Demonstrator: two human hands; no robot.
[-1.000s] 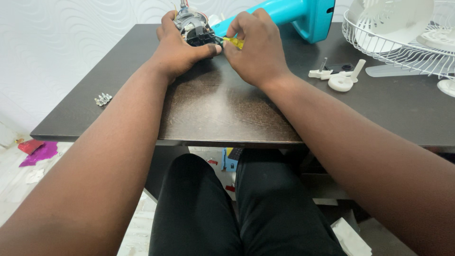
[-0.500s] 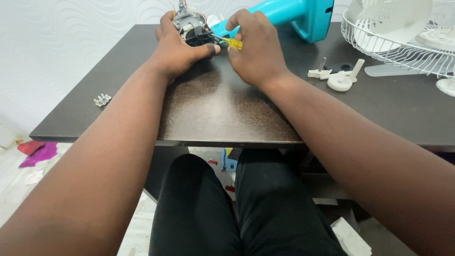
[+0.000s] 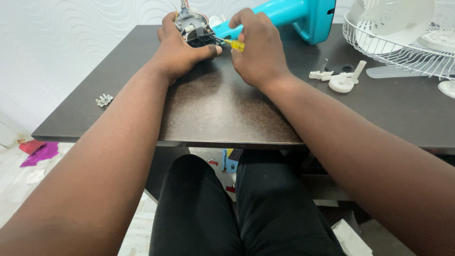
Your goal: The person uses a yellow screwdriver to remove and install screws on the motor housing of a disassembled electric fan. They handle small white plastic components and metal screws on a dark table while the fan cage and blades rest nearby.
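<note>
At the far edge of the dark table [image 3: 213, 109] our left hand [image 3: 177, 50] grips the fan motor [image 3: 193, 27], thumb clamped beneath it; our right hand [image 3: 258, 50] pinches a small yellow screwdriver [image 3: 233, 44], its tip against the motor, beside the turquoise fan stand [image 3: 294, 14]

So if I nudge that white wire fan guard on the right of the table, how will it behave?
The fan guard is open wire, so probably light for its size and likely to slide easily on the smooth dark table. Its thin wires may flex slightly. It holds a white fan blade that could shift.

Teal fan stand [image 3: 303, 16], yellow-handled screwdriver [image 3: 235, 44]
</note>
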